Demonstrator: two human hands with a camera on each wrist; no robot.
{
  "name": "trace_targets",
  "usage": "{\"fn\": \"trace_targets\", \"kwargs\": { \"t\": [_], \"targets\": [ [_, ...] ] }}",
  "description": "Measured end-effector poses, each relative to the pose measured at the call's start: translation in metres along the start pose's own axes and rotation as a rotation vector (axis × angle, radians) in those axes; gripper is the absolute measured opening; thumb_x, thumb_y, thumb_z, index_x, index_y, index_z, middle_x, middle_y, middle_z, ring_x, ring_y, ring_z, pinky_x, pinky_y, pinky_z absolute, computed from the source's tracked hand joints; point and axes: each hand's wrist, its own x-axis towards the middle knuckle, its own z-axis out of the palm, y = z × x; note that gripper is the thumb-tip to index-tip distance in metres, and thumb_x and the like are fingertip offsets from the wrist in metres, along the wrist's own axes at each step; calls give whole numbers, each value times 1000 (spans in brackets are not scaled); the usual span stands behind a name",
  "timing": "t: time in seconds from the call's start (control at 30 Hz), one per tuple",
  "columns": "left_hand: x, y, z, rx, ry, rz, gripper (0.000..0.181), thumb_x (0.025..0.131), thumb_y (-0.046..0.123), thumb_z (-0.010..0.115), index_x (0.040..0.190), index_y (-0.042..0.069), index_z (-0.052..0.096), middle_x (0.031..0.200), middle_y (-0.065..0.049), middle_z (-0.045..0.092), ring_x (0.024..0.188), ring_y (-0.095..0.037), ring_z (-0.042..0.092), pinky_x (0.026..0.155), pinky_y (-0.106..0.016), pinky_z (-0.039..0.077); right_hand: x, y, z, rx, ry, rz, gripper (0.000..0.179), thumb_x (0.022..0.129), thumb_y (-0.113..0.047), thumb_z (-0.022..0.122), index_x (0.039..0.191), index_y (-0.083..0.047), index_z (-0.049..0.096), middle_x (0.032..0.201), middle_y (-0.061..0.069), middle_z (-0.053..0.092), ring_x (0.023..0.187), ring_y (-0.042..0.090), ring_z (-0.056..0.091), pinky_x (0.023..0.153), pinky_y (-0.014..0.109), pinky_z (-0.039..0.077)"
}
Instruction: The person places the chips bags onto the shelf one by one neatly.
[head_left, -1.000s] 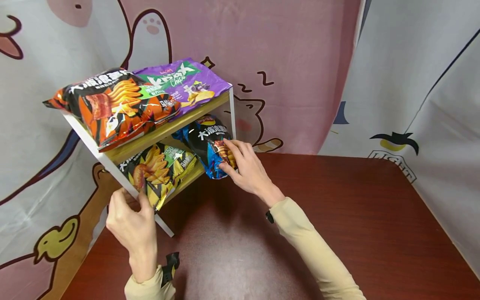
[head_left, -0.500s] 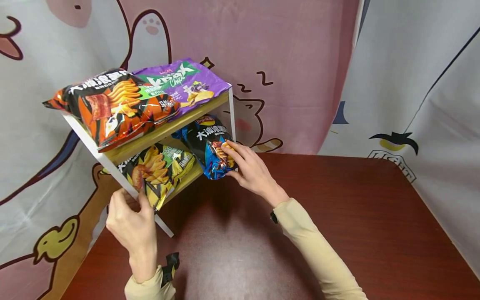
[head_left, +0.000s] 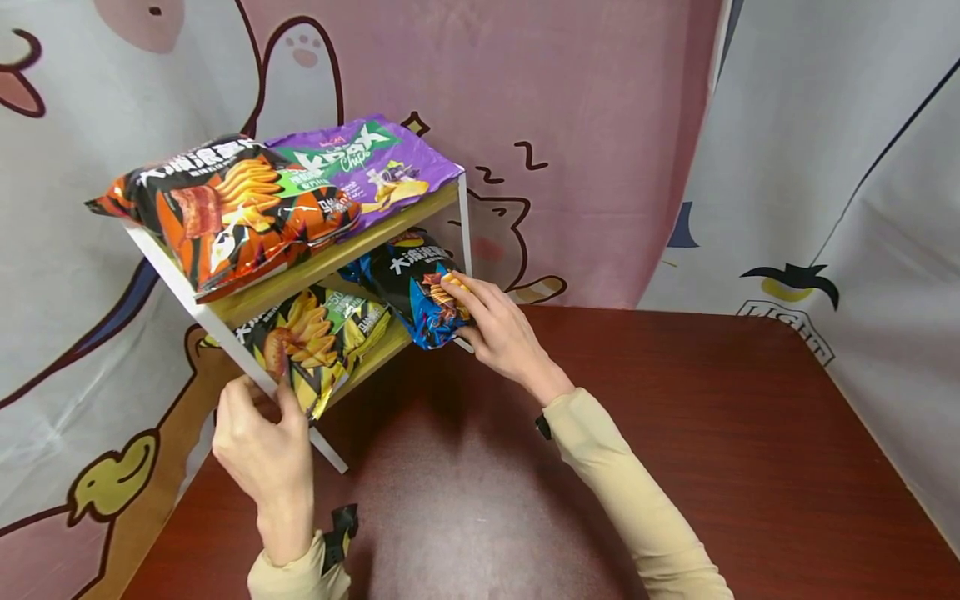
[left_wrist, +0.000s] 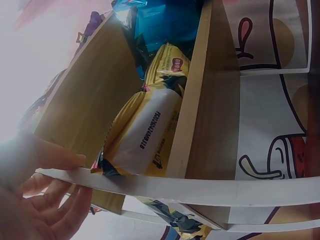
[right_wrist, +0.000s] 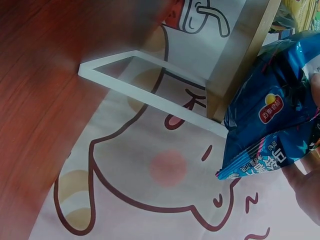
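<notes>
My right hand (head_left: 504, 332) grips the front end of a blue-and-black potato chip bag (head_left: 411, 279), fingers on its printed face. The bag reaches into the right side of the lower shelf (head_left: 375, 363), its front end jutting past the edge. In the right wrist view, the bag's blue back (right_wrist: 280, 95) faces the camera, with my fingers at the frame's right edge. My left hand (head_left: 262, 446) pinches the rack's white front post (head_left: 232, 343) between thumb and fingers. Beside that post, a yellow-and-black chip bag (head_left: 311, 333) lies on the lower shelf.
An orange-and-black chip bag (head_left: 240, 212) and a purple chip bag (head_left: 375, 162) lie on the rack's top shelf (head_left: 330, 268). The rack stands at the left of a dark red-brown table (head_left: 675, 433). A printed curtain (head_left: 585, 150) hangs behind.
My right hand has shifted its hold, the thumb leaving the printed face for the bag's lower edge. The blue bag's front end has risen slightly and moved inward. My left hand stays still.
</notes>
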Motion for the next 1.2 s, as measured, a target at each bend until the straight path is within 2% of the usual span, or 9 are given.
{"fn": "trace_targets", "kwargs": {
  "t": [0.1, 0.23, 0.37, 0.47, 0.67, 0.93, 1.2],
  "targets": [
    [0, 0, -1, 33, -15, -6, 22, 88, 13, 60, 90, -9, 59, 76, -23, 58, 66, -36, 53, 60, -39, 32, 0, 0, -1, 7, -9, 5, 64, 81, -10, 71, 139, -12, 46, 140, 11, 50, 124, 27, 50, 103, 39, 42],
    [0, 1, -2, 84, -48, -72, 27, 89, 19, 60, 93, -7, 59, 76, -23, 61, 67, -41, 55, 60, -48, 34, 0, 1, -2, 11, -14, 8, 64, 81, -11, 72, 139, -13, 46, 141, 11, 49, 124, 27, 49, 103, 40, 42],
    [1, 1, -1, 150, -137, -176, 30, 88, 22, 56, 92, -7, 59, 74, -28, 62, 69, -52, 55, 60, -56, 35, 0, 2, -2, 10, -18, 10, 64, 81, -12, 72, 139, -13, 46, 141, 11, 49, 124, 27, 49, 103, 41, 43],
    [0, -2, 2, 180, -196, -203, 29, 88, 21, 53, 88, -8, 57, 70, -31, 60, 68, -57, 53, 60, -59, 36, 0, 2, -1, 19, -30, 19, 64, 81, -12, 72, 139, -14, 45, 142, 10, 48, 124, 27, 49, 102, 41, 43],
    [0, -4, 7, 152, -237, -220, 29, 90, 16, 50, 89, -12, 57, 67, -31, 57, 69, -56, 56, 64, -60, 41, 1, 3, -3, 29, -53, 37, 64, 82, -15, 72, 140, -16, 45, 144, 10, 44, 124, 27, 49, 102, 41, 43],
    [1, -1, 7, 126, -261, -216, 26, 89, 8, 49, 90, -17, 54, 65, -33, 52, 68, -59, 53, 65, -61, 39, 3, 1, -2, -12, -21, 48, 60, 84, -15, 70, 139, -18, 46, 143, 14, 41, 125, 30, 44, 102, 42, 43],
    [2, -1, 8, 106, -270, -216, 21, 81, 0, 43, 88, -17, 51, 62, -27, 46, 58, -50, 48, 60, -56, 36, 12, -3, 2, -55, 2, 99, 60, 86, -12, 67, 141, -21, 44, 134, 12, 46, 117, 30, 42, 94, 41, 45]
  ]
}}
